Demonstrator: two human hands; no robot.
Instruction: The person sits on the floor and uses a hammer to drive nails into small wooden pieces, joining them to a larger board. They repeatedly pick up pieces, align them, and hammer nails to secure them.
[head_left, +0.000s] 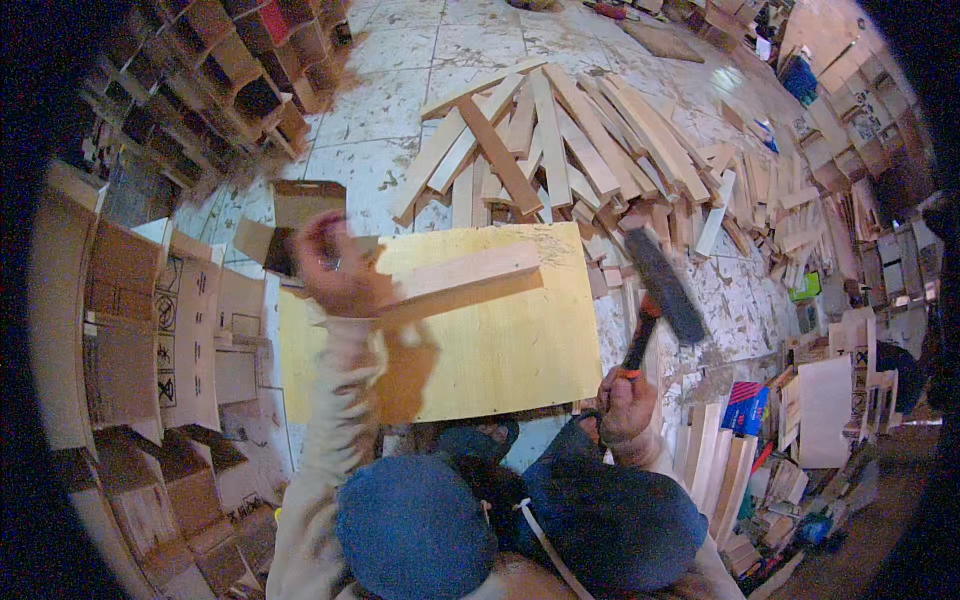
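Note:
My right hand (628, 402) is closed round the dark and orange handle of a hammer (664, 284), its big dark head raised beyond the right edge of a yellow board (490, 350). On the board lies a pale wooden strip (465, 275), slanting up to the right. My left hand (335, 265) is over the board's far left corner, at the strip's left end. Its fingers look bent but are smeared by motion, so whether they hold anything does not show. Right behind that hand is a small open cardboard box (308, 203), partly hidden by it.
A heap of loose wooden strips (545, 140) lies on the tiled floor past the board, spreading right. Cardboard boxes (125, 265) line the left side. At right stand upright boards (715, 450), a blue and red box (745, 408) and more wood. Shavings litter the floor.

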